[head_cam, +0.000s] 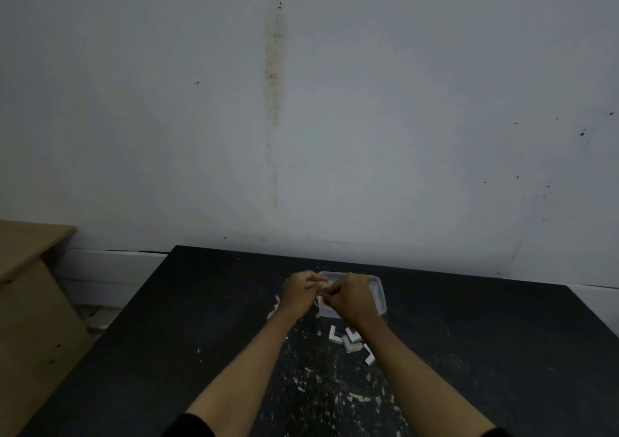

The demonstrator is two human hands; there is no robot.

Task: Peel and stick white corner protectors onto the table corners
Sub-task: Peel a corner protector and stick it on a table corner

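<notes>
Apparently the left hand (303,291) and right hand (351,297), fingers curled, pinch what seems one corner protector (320,300) above the clear container (377,291); spares (350,339) lie on the counter (167,353); peeled adhesive may catch the fingers.

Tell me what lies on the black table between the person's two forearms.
In the head view, several white L-shaped corner protectors lie there, close beside the right forearm, on black tabletop flecked with pale scuffs.

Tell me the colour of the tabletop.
The tabletop is black with pale chipped flecks; head view shows it.
</notes>
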